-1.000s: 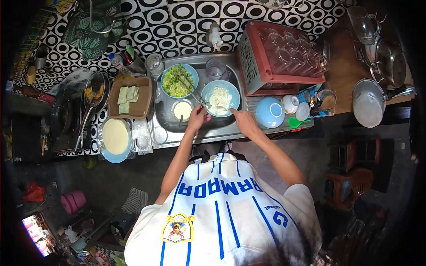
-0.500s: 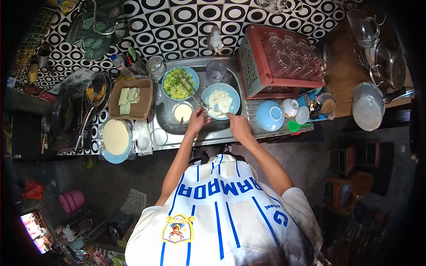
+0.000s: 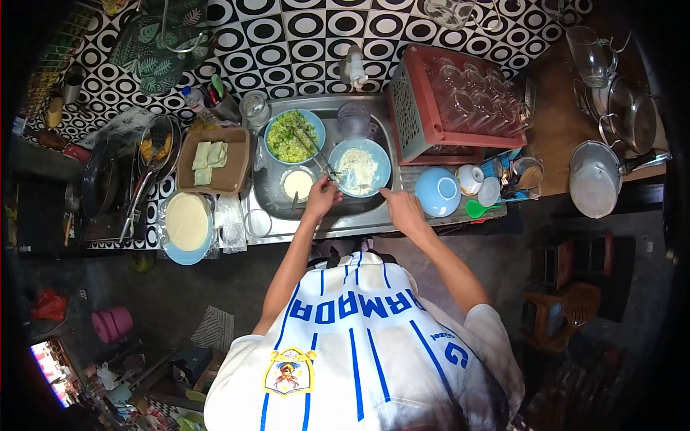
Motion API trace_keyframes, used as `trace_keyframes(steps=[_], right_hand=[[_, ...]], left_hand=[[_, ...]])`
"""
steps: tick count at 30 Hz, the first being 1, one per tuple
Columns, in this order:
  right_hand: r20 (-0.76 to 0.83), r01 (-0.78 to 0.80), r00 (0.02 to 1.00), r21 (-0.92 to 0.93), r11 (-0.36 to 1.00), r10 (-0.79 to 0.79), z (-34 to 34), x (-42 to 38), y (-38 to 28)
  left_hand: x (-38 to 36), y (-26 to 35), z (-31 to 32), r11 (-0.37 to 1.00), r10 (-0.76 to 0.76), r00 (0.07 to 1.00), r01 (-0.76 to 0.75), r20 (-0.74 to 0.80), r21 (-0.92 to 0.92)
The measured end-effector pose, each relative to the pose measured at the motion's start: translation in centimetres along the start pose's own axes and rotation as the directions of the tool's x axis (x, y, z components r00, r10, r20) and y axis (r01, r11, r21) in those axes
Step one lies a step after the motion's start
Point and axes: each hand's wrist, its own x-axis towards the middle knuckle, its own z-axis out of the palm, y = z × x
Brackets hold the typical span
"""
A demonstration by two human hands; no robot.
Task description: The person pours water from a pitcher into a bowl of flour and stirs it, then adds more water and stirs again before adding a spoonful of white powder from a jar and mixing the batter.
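Observation:
In the head view my left hand [image 3: 323,198] is closed at the left edge of a blue bowl [image 3: 384,162] that holds white flour-like food [image 3: 357,170]. Its fingers pinch something thin and dark by the rim, too small to name. My right hand [image 3: 402,209] is at the lower right rim of this bowl, fingers bent together; whether it grips the rim or a small item is hidden. Up and to the left, a second blue bowl [image 3: 320,127] contains chopped green vegetables [image 3: 291,140], with metal tongs [image 3: 310,146] across it. Below that sits a small bowl of cream-coloured liquid [image 3: 297,184] with a spoon.
Bowls stand over the sink [image 3: 267,202]. At left are a brown tray [image 3: 239,161] with folded pale pieces, a plate of round wrappers [image 3: 188,223] and a pan [image 3: 156,147]. To the right are a red rack of glasses [image 3: 424,97], an upturned blue bowl [image 3: 437,192] and a green spoon [image 3: 480,209].
My right hand has moved slightly right and down, from over the flour bowl's lower edge to its outer rim. My left hand has shifted little, staying by the bowl's left edge.

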Motion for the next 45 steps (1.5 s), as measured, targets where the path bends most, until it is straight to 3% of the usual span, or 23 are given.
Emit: trace_keyframes(steps=[8,14,15,18,21,25,28,29,32,33,36,39,43,45], right_hand=[[-0.044,-0.053,0.998,-0.079,0.995,0.049,2.5,5.1,1.1],[-0.178,-0.094,0.980,0.006,0.996,0.093,0.5,4.9,1.7],[-0.154,-0.181,0.972,-0.018,0.983,0.176,-0.2,5.0,1.7],[-0.233,-0.136,0.962,0.052,0.989,0.144,2.1,6.5,4.0],[-0.145,-0.177,0.974,0.010,0.984,0.176,4.9,7.6,3.0],[-0.052,-0.118,0.991,0.111,0.987,0.124,4.7,6.0,0.4],[-0.009,-0.034,0.999,0.075,0.997,0.035,5.2,3.8,1.9],[-0.028,0.036,0.999,0.073,0.997,-0.034,4.1,2.9,2.1],[-0.014,0.050,0.999,0.018,0.999,-0.049,2.1,2.5,3.6],[-0.081,0.054,0.995,-0.016,0.998,-0.055,1.9,2.9,4.0],[-0.183,-0.056,0.981,0.065,0.996,0.068,2.3,4.9,4.1],[-0.155,-0.125,0.978,0.086,0.988,0.137,4.5,5.8,2.9],[-0.039,-0.039,0.998,0.058,0.998,0.041,5.1,3.7,1.6],[-0.077,0.016,0.997,0.070,0.997,-0.011,3.3,2.6,1.4]], left_hand=[[-0.5,0.4,0.3,0.999,0.013,1.000,-0.012,-0.008,0.038],[-0.4,0.5,0.1,0.999,-0.008,1.000,0.008,0.004,0.036],[-0.3,0.6,0.2,0.999,-0.010,1.000,0.010,0.003,0.032],[-0.3,0.6,0.2,0.999,-0.007,1.000,0.006,0.003,0.040],[-0.2,0.4,0.2,0.999,-0.002,1.000,0.002,0.009,0.036],[0.5,-0.5,-0.2,0.999,0.022,1.000,-0.023,0.012,0.047],[1.0,-0.7,-0.5,1.000,-0.020,1.000,0.020,0.014,-0.018],[0.9,-0.5,-0.6,1.000,-0.026,1.000,0.026,0.016,-0.007],[0.7,-0.1,-0.4,0.999,-0.031,0.999,0.031,0.013,0.013],[0.7,-0.2,-0.4,1.000,-0.027,1.000,0.027,0.008,0.014],[0.3,-0.1,-0.2,0.999,-0.011,1.000,0.011,-0.004,0.038],[0.1,0.1,-0.1,0.999,-0.012,1.000,0.012,-0.008,0.038],[0.7,-0.3,-0.4,0.999,-0.008,1.000,0.007,0.006,0.054],[0.5,-0.1,-0.3,0.999,-0.007,1.000,0.007,0.006,0.049]])
